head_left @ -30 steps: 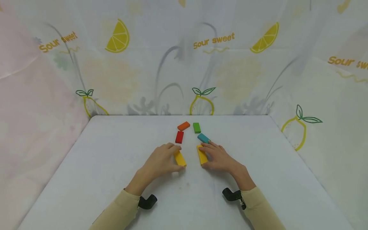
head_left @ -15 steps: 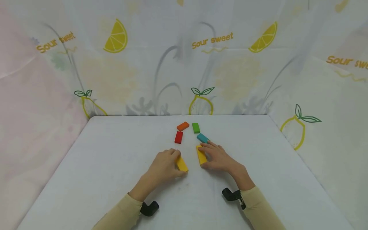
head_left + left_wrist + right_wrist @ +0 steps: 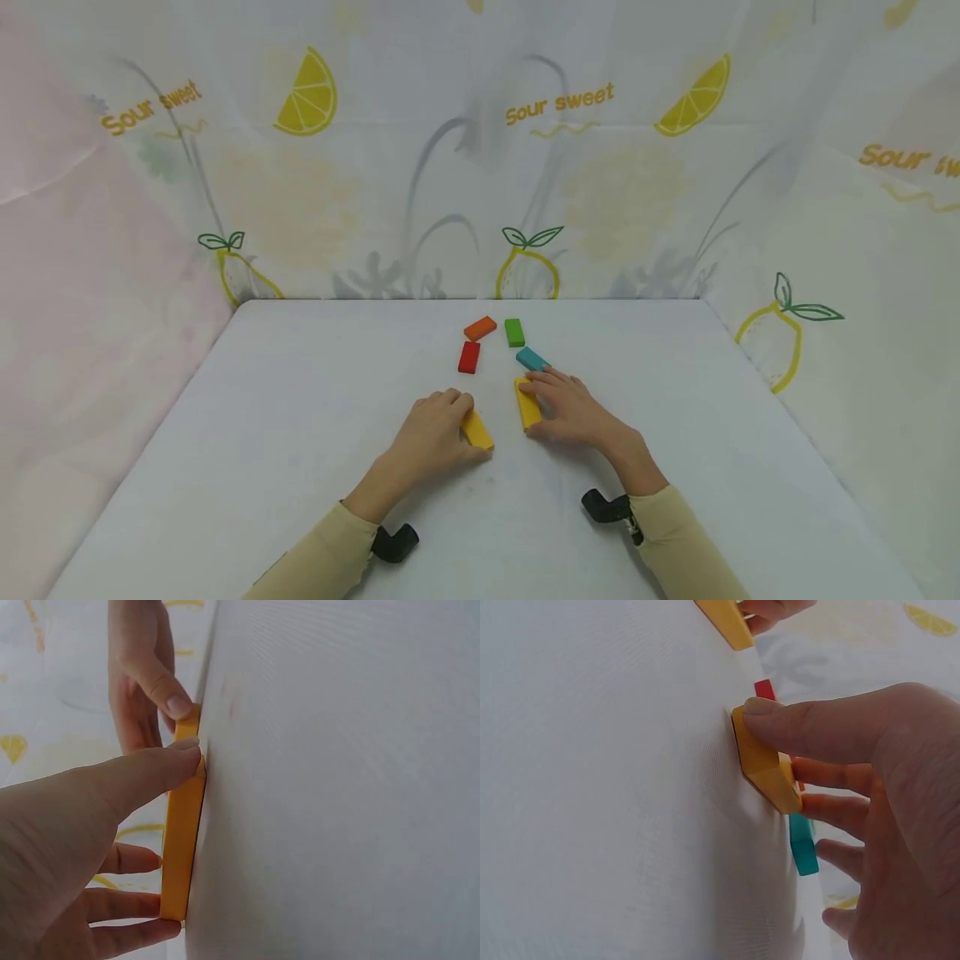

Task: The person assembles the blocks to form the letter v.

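My left hand (image 3: 437, 433) pinches a yellow block (image 3: 477, 431) by its two ends, thumb at the near end and fingers at the far one. The left wrist view shows this block (image 3: 182, 840) lying on the white surface between thumb and fingers. To the right, my right hand (image 3: 570, 410) holds a second yellow block (image 3: 528, 405) the same way; in the right wrist view the thumb presses the near end of that block (image 3: 761, 754). Just beyond the right fingers lies a blue block (image 3: 532, 359), its right end close to the fingertips.
Beyond the hands, a red block (image 3: 468, 357), an orange block (image 3: 480, 328) and a green block (image 3: 514, 332) lie flat, curving in an arch with the blue one. The white table (image 3: 300, 367) ends at a lemon-printed cloth (image 3: 420, 192) behind.
My left hand and its yellow block have slid a little nearer and to the right, mostly in the first half second. The right hand and the other blocks stay in place.
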`<state>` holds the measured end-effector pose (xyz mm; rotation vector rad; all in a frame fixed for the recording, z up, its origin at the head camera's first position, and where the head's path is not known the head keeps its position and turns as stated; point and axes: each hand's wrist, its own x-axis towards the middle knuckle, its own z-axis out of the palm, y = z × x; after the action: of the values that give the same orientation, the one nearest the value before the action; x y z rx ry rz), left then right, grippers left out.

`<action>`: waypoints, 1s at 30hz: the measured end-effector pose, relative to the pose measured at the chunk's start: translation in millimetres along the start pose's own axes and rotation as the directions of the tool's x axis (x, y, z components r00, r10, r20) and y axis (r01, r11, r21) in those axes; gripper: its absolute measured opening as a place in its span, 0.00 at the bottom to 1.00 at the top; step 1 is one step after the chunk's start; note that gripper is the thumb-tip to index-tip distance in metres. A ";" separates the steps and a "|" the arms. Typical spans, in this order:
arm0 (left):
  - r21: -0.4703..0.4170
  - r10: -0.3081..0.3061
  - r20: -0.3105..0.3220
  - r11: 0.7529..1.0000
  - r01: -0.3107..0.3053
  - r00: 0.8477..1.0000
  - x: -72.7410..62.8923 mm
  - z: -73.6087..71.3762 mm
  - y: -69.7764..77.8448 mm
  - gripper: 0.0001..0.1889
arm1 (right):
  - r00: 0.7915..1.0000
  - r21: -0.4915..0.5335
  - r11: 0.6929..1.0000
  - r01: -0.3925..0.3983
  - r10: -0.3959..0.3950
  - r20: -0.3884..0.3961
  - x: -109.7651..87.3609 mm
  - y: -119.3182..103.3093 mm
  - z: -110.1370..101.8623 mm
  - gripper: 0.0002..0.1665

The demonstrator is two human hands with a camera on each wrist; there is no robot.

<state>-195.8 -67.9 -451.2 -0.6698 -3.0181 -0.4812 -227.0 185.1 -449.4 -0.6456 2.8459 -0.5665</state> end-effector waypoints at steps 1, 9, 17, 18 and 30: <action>0.000 -0.004 0.004 1.000 0.004 1.000 -0.5 -0.2 0.1 0.31 | 1.000 0.007 1.000 0.002 -0.002 0.002 0.1 -0.3 0.6 0.38; -0.007 -0.014 0.044 1.000 0.014 0.999 -1.8 -2.4 -1.4 0.32 | 1.000 0.022 1.000 0.006 -0.006 0.009 1.5 -1.6 2.7 0.38; -0.015 -0.019 0.088 1.000 0.021 0.996 -0.9 -6.9 -2.8 0.32 | 1.000 0.037 0.999 0.023 -0.024 0.020 3.8 0.1 0.3 0.35; -0.009 -0.015 0.088 1.000 0.016 0.996 -0.7 -7.2 -3.0 0.32 | 1.000 0.038 0.999 0.024 -0.024 0.020 4.0 0.3 -0.1 0.34; 0.021 0.000 0.060 1.000 -0.002 0.998 -2.9 -11.6 -5.1 0.30 | 0.999 0.050 0.997 0.051 -0.051 0.013 5.2 -1.2 -5.3 0.34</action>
<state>-195.9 -76.9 -441.9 -0.6971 -3.0739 -0.4358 -232.5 183.6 -444.5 -0.7127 2.7993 -0.6359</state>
